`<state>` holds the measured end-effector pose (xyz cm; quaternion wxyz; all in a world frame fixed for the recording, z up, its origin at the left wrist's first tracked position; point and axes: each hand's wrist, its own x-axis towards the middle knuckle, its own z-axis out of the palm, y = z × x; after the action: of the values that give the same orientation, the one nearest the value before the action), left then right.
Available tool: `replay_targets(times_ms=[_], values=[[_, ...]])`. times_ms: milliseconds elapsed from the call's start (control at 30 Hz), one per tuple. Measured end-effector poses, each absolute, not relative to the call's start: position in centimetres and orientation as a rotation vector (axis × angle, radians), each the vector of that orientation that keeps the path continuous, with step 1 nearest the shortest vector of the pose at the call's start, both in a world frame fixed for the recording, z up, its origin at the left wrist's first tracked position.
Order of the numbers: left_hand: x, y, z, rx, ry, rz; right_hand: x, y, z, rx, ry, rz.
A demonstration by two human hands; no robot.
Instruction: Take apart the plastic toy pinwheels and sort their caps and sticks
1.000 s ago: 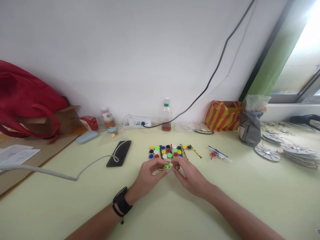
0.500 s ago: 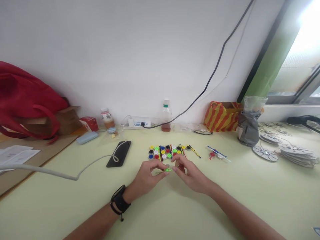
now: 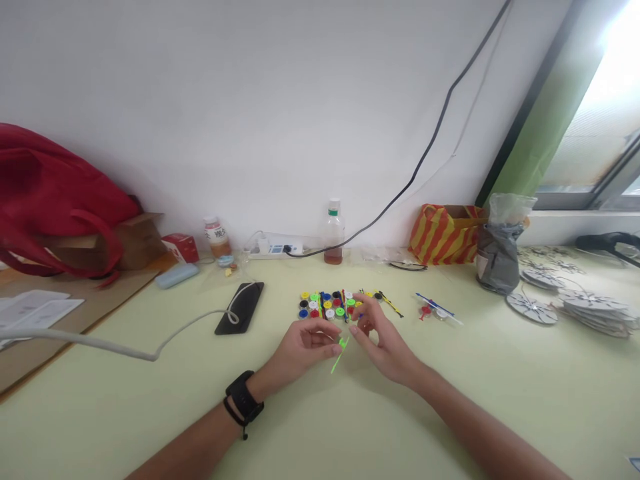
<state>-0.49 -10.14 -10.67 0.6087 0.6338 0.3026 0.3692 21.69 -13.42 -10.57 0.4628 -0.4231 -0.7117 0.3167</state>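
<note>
My left hand (image 3: 306, 348) pinches a bright green plastic piece (image 3: 339, 361) between thumb and fingertips. The piece has a thin stick slanting down to the left and a small round part near the fingertips. Close to its upper end is my right hand (image 3: 383, 343), thumb and fingers curved and apart, with nothing visible between them. Just beyond the hands, several small round coloured discs (image 3: 329, 313) lie in rows with thin coloured sticks among them. To the right lies a blue stick (image 3: 434, 303) by a red piece (image 3: 425, 312).
A black phone-like slab (image 3: 240, 310) with a grey cable lies to the left. Along the wall stand a bottle (image 3: 333, 233), a power strip (image 3: 285, 250) and a striped bag (image 3: 445, 233). A grey bag (image 3: 497, 260) and stacked grey discs (image 3: 595, 308) sit at right.
The green stick has turned from lying nearly level to slanting steeply between the hands. My right fingers have moved slightly away from it, while my left hand keeps its pinch.
</note>
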Motion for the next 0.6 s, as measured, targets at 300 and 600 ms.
replay_targets(times_ms=[300,600], values=[[-0.45,-9.89,-10.04,1.314,0.813,0.951,22.22,-14.03,-10.39,-1.002,-1.868,0.681],[-0.47,-9.85,-10.33,1.304,0.824,0.975,21.81,-14.06,-9.91,-0.960,-1.897,0.957]])
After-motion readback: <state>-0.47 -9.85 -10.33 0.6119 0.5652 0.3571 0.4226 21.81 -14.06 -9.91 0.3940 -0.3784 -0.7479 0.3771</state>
